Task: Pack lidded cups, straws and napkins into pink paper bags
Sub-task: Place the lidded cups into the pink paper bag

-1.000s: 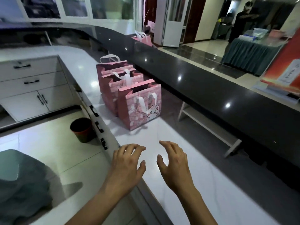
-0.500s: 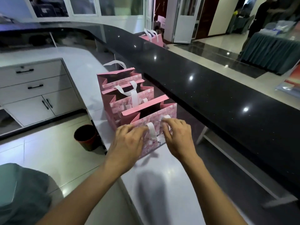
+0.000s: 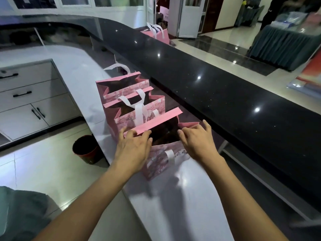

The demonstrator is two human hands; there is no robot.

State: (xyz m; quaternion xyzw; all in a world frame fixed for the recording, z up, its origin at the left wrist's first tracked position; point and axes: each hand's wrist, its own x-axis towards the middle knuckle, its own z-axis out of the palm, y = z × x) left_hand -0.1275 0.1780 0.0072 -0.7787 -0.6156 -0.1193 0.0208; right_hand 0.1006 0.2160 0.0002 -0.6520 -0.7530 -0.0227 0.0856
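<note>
Three pink paper bags with white handles stand in a row on the white counter (image 3: 182, 197). The nearest bag (image 3: 159, 162) is open at the top, and its inside looks dark. My left hand (image 3: 133, 146) grips the left end of that bag's rim. My right hand (image 3: 198, 141) holds the rim on the right side, fingers spread over the edge. The middle bag (image 3: 132, 117) and the far bag (image 3: 119, 86) stand open behind it. No cups, straws or napkins show.
A raised black counter (image 3: 217, 94) runs along the right, with another pink bag (image 3: 158, 33) on it far back. A dark bin (image 3: 85, 148) stands on the floor to the left, near white drawers (image 3: 31, 94). A person stands by a draped table (image 3: 284, 44) far right.
Both hands moved forward from above the bare counter to the nearest bag and took hold of its rim. The bag's top is now spread open. My view has come closer.
</note>
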